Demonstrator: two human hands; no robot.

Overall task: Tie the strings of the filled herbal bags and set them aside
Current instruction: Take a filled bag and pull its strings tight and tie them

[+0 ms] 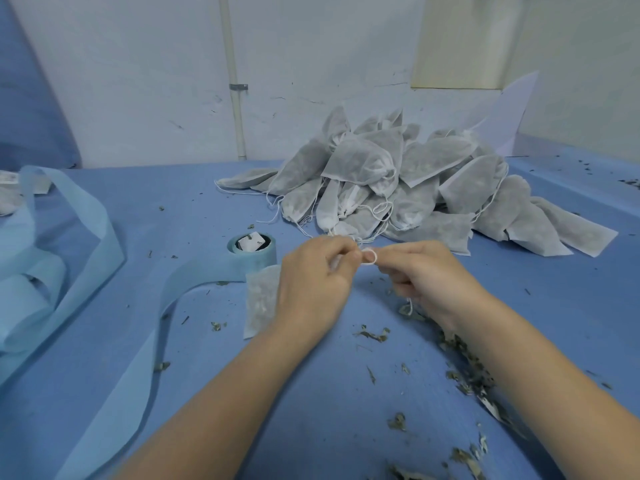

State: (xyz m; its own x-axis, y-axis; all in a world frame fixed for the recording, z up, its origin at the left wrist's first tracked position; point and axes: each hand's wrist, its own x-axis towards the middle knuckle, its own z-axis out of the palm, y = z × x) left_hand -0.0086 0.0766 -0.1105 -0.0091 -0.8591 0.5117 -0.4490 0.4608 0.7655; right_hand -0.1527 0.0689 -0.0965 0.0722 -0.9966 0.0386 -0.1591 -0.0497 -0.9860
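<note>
The herbal bag (262,299) being worked is held low under the left hand (311,282), its body trailing toward 7 o'clock onto the bench (207,393), so that its long axis runs from 7 to 1 o'clock up to the gathered neck. The neck itself is covered by the curled fingers of that hand. A small loop of string (370,256) is seen between the two hands, at 3 o'clock from the left fingertips, and is pinched from the other side by the right hand (426,275), whose fingers are also curled in. A loose string end hangs below the right hand toward 6 o'clock. The knot, judged from this, is only half formed, and the pull would have to run along the 9-to-3 line. The pile of tied bags (398,178) lies at 12 to 1 o'clock, somewhat nearer the right hand. Whether the loop has been threaded cannot be made out.
</note>
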